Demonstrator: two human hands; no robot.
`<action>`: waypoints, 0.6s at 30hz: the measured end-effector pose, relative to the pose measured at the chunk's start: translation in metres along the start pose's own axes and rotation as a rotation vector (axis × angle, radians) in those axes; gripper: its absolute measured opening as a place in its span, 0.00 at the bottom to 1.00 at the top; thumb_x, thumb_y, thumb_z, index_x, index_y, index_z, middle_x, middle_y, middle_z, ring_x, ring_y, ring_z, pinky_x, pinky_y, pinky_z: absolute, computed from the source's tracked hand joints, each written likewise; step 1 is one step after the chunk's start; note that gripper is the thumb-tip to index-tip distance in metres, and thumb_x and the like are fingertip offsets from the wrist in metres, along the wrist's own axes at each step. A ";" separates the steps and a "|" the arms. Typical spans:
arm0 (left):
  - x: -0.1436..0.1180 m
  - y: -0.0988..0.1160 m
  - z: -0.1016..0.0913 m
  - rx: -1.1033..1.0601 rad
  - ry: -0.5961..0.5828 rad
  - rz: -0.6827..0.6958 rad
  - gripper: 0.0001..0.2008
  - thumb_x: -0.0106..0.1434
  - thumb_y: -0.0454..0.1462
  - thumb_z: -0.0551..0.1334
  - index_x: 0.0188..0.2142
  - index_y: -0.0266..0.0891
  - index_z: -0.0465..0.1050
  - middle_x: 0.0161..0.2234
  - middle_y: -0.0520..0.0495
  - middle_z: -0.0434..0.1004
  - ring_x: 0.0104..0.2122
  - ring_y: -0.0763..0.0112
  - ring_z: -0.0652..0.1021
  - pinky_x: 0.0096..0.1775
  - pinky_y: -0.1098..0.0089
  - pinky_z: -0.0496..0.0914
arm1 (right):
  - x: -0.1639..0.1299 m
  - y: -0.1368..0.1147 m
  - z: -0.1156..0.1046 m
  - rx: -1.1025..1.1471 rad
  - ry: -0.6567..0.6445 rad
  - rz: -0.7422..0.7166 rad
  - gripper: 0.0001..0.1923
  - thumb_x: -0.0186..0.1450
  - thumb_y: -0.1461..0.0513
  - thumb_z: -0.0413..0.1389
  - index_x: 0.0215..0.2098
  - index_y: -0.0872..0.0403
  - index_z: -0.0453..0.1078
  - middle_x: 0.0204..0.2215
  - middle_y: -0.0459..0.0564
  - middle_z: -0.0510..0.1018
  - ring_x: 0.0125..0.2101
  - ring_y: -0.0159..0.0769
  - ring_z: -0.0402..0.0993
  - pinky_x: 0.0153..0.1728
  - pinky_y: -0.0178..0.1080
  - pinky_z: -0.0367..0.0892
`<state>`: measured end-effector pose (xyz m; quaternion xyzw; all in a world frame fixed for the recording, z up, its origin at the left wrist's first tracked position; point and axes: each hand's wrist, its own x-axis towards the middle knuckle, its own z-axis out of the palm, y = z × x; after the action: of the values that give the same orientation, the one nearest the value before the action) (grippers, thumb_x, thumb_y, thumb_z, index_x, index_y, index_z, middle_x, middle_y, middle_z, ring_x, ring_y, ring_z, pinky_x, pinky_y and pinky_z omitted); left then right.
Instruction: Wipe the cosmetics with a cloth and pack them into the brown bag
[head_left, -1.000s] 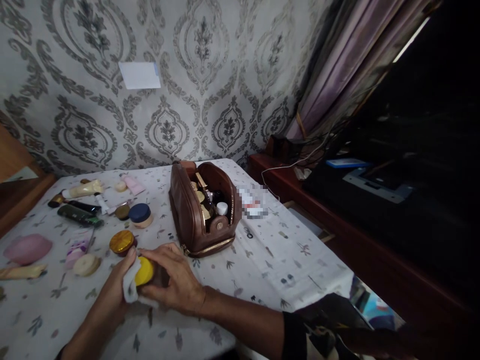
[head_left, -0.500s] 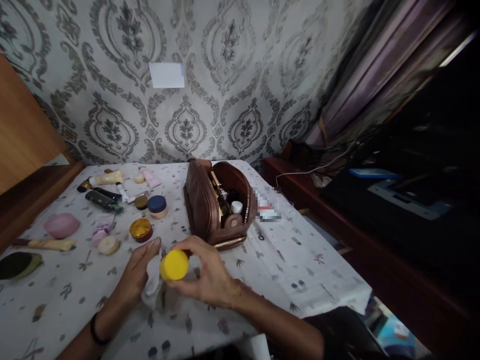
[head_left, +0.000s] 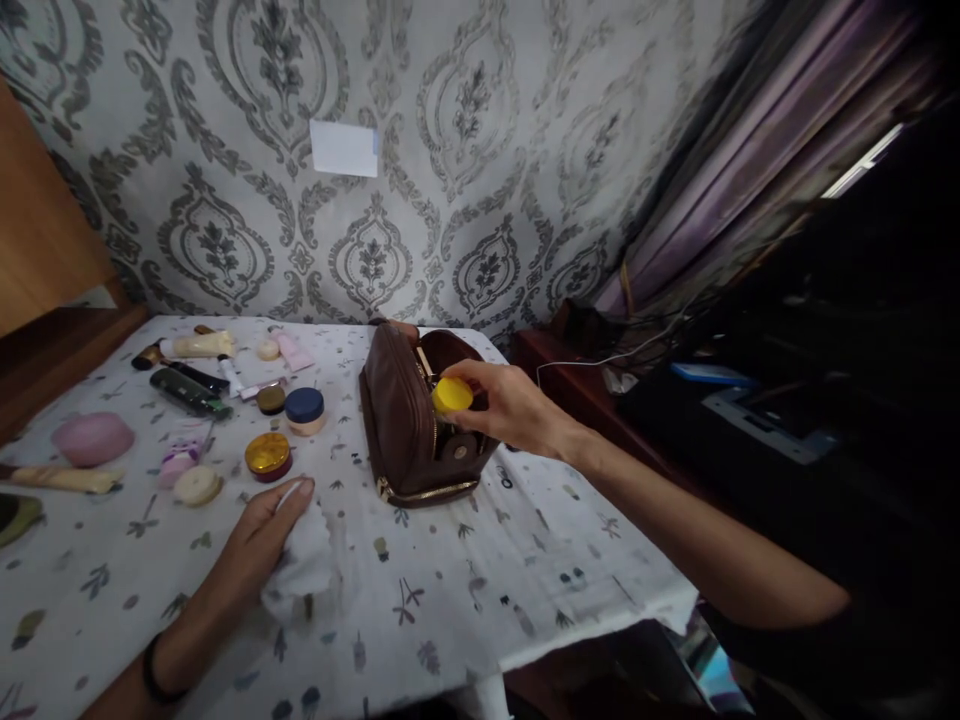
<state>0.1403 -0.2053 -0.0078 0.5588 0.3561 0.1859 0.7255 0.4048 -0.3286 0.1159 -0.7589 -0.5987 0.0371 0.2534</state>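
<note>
Fingers of the right hand point(head_left: 517, 405) pinch a small jar with a round yellow lid point(head_left: 452, 395); thumb and fingertips close on its rim, and only the bright, smooth yellow top shows clearly, the body below it hidden by the grip. The jar hangs just over the open mouth of the brown leather pouch point(head_left: 405, 420), which stands upright near the far right part of the table point(head_left: 480, 560), its gold zipper running along the base and a round clasp tab on its near end. Whether the jar touches the pouch's rim cannot be told.

Resting on the near part of the table, the left hand point(head_left: 259, 535) lies with fingers loosely curled and half spread over a crumpled white tissue point(head_left: 304, 565), pressing it against the floral cloth. That hand lies well apart from the jar, toward the near left of the pouch, and a dark band circles its wrist.

Just beyond the left hand's fingertips sits a gold-lidded jar point(head_left: 268, 455), with a blue-lidded jar point(head_left: 304, 408) farther back and a small dark-topped pot point(head_left: 271, 399) beside it. Toward the left edge lie a cream round puff point(head_left: 196, 486), a pink oval case point(head_left: 92, 438) and a beige tube point(head_left: 60, 479). Along the far edge are a dark slim bottle point(head_left: 187, 392), a pale tube point(head_left: 196, 345) and a pink tube point(head_left: 291, 351).
</note>
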 end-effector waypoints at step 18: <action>-0.001 -0.001 -0.003 0.015 0.038 0.014 0.26 0.52 0.59 0.66 0.24 0.40 0.63 0.15 0.59 0.63 0.14 0.78 0.63 0.16 0.78 0.57 | 0.052 -0.021 0.017 -0.323 -0.822 0.099 0.24 0.50 0.66 0.64 0.46 0.59 0.76 0.39 0.50 0.82 0.41 0.41 0.78 0.36 0.31 0.68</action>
<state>0.1376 -0.2046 -0.0089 0.5632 0.3670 0.1990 0.7131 0.3946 -0.2710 0.1236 -0.7388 -0.6107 0.2538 -0.1298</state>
